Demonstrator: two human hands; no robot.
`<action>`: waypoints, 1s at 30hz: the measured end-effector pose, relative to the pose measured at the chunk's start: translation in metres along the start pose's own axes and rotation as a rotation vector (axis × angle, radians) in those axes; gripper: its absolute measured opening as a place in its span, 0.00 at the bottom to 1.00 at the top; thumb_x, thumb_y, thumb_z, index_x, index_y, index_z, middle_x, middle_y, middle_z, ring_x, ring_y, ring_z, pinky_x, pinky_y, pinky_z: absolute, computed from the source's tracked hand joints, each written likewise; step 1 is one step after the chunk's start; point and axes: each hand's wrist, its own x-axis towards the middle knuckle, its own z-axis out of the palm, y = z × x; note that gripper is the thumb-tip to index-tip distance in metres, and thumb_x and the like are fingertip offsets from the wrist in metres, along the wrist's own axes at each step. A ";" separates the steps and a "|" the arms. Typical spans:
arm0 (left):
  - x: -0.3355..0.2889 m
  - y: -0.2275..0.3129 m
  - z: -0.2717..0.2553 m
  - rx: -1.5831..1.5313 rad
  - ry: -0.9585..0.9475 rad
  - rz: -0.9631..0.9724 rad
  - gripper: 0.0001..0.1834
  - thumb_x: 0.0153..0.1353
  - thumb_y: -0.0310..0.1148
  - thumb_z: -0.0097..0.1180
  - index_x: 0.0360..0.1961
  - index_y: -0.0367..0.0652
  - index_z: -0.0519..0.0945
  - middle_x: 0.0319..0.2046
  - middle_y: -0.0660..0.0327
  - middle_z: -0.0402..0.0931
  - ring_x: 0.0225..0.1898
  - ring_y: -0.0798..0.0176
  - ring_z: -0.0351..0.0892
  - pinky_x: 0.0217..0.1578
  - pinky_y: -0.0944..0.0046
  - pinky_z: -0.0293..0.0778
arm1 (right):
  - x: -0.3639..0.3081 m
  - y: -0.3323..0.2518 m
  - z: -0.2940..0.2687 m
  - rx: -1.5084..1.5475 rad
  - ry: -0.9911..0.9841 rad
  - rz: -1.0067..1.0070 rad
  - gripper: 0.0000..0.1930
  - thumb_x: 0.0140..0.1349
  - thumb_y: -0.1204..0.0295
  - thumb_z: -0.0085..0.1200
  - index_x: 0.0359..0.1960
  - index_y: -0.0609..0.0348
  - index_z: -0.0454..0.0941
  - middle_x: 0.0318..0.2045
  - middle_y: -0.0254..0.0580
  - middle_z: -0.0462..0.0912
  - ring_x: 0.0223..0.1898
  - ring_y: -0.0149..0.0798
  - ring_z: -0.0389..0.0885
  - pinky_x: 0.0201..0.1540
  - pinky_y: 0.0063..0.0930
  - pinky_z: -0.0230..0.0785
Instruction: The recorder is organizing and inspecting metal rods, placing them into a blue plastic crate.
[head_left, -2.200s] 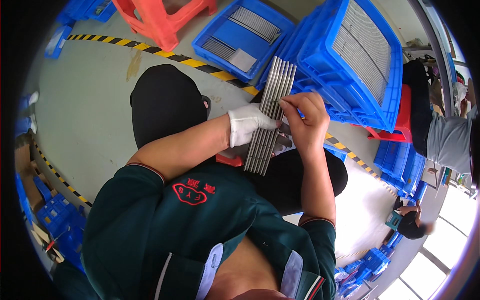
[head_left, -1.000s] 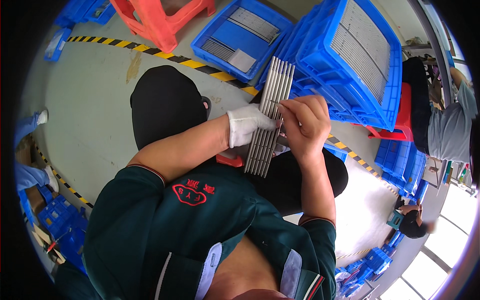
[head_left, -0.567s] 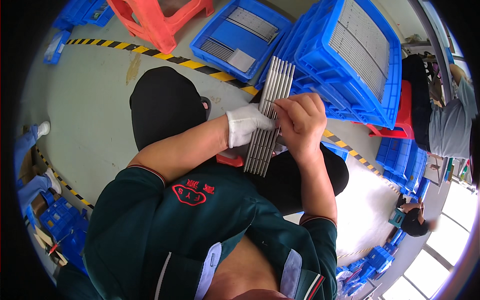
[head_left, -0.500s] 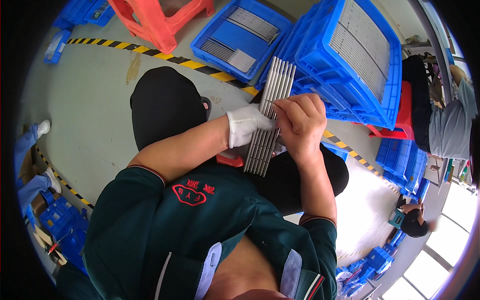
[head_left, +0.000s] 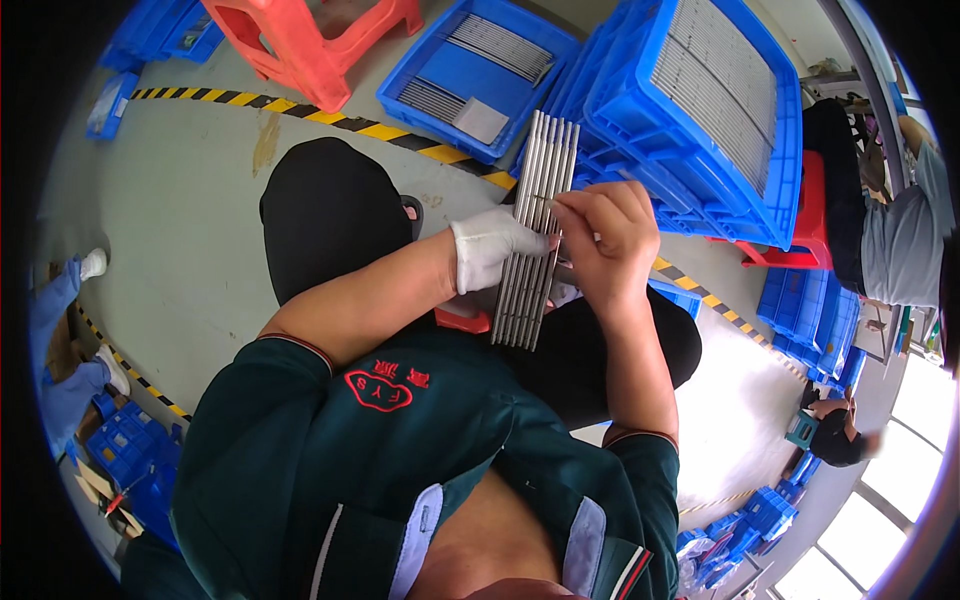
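Several slim metal rods [head_left: 538, 165] lie side by side in a flat row, tilted a little, above my lap. Thin dark lines or grooves run across them. My left hand [head_left: 488, 248], in a white glove with the thumb over the row, grips the rods around their middle. My right hand [head_left: 612, 235] is bare and sits at the row's right side. Its thumb and forefinger come together in a pinch over the rods' upper half. Whatever is between those fingertips is too small to make out.
Ahead, a blue tray [head_left: 425, 55] holds rods and a white card. Stacked blue crates [head_left: 625, 130] filled with rods stand at the right, by a red stool [head_left: 815, 225]. Another red stool [head_left: 320, 45] is at the far left. Striped floor tape [head_left: 400, 137] runs between. Other people are at the edges.
The row of rods has shifted slightly left, its upper end a little lower. My right hand has turned slightly, its fingertips still at the rods. My left hand keeps its grip.
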 end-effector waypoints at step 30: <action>-0.004 0.007 0.004 0.046 -0.072 0.017 0.16 0.59 0.25 0.53 0.49 0.39 0.72 0.41 0.54 0.77 0.40 0.53 0.80 0.38 0.46 0.80 | -0.004 -0.001 0.004 -0.033 0.004 -0.045 0.07 0.41 0.77 0.63 0.25 0.57 0.82 0.24 0.35 0.76 0.29 0.39 0.71 0.34 0.31 0.65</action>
